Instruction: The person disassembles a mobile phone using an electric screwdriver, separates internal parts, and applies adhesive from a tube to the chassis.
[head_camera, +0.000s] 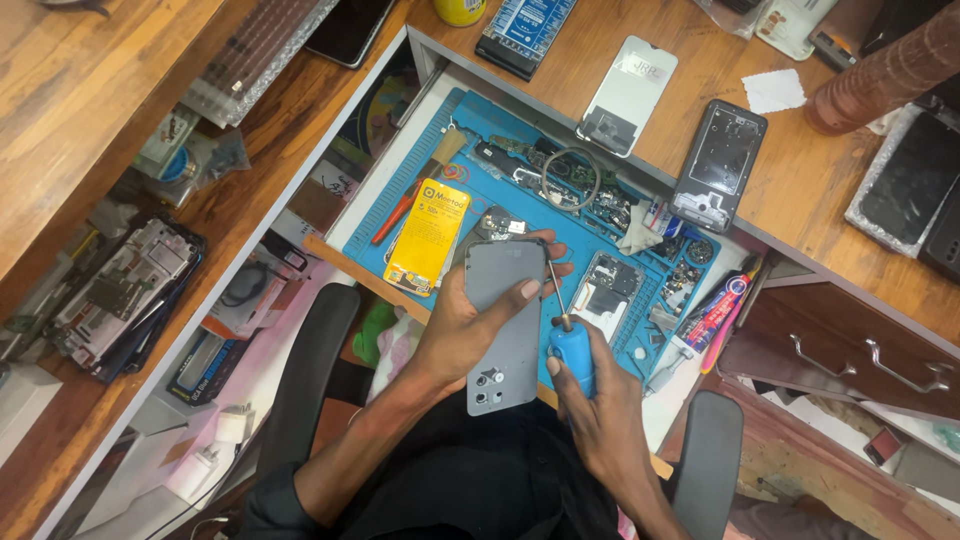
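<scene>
1. Left hand (462, 335) wrapped around a grey phone (505, 325), thumb laid across its back, fingers clamped along its far edge.
2. Phone held back-up above the pulled-out drawer, camera holes at the end nearest the body.
3. Right hand (590, 400) closed around the blue handle of a screwdriver (567, 340), fingers clamped tight; thin metal shaft angled up to the phone's right edge, near its top corner.
4. Under the hands, a blue work mat (480, 115) lying in the drawer, strewn with small parts, circuit boards and a wire loop.
5. Yellow card (429, 235) on the mat, just left of the phone.
6. Opened phone frame (612, 290) on the mat, just right of the screwdriver shaft.
7. On the wooden tabletop (790, 190) beyond the drawer: a white phone back cover (628, 95) and a dark phone frame (720, 165), well apart from the hands.
8. Red and blue tube (720, 305) at the drawer's right side.
9. Black chair armrests either side of the lap.
</scene>
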